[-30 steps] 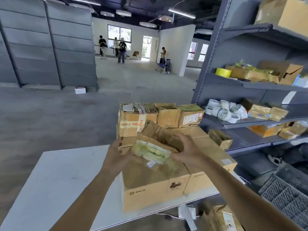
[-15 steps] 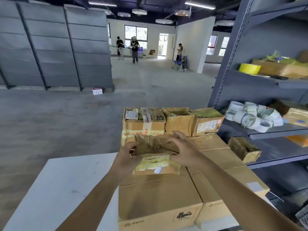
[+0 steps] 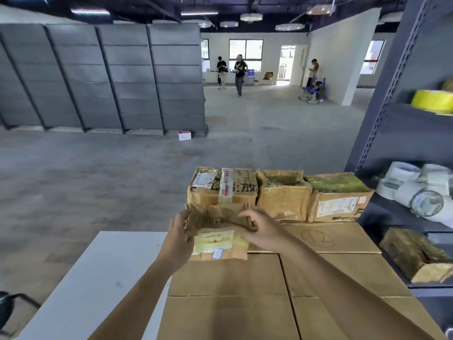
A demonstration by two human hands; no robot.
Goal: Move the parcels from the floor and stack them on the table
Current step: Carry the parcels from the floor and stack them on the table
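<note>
Fingers (image 3: pixel 248 214) of R hand (image 3: pixel 259 229) curl over the top-right corner of the crumpled parcel (image 3: pixel 218 227). L hand (image 3: pixel 179 231) clamps its left edge, thumb seemingly across the front. So both hands have hold of it, tilted, w/ the lower edge at or just above the left carton (image 3: pixel 228 278); I can't tell if it touches.

I read this as the set-down step: parcel is up off the floor and going in just in front of the taped box (image 3: pixel 220 190). Next move, imo: lower it flat, butt it against that box, release both sides w/o nudging the row. The wrap looks soft and prob sags, so press it level.

Right carton (image 3: pixel 343 273) sits flush beside the left one, both on the white counter (image 3: pixel 98 278). Row behind: taped box, torn-top box (image 3: pixel 282 200), labelled box (image 3: pixel 339 202), touching side by side.

To the R, a grey shelf rack (image 3: pixel 382 133) w/ tape rolls (image 3: pixel 416 192) and a yellow roll (image 3: pixel 431 101). Beyond that: concrete floor (image 3: pixel 98 180), grey panels (image 3: pixel 122 77), a small white box (image 3: pixel 184 135) at their foot, and people (image 3: pixel 239 74) far back by the windows.
</note>
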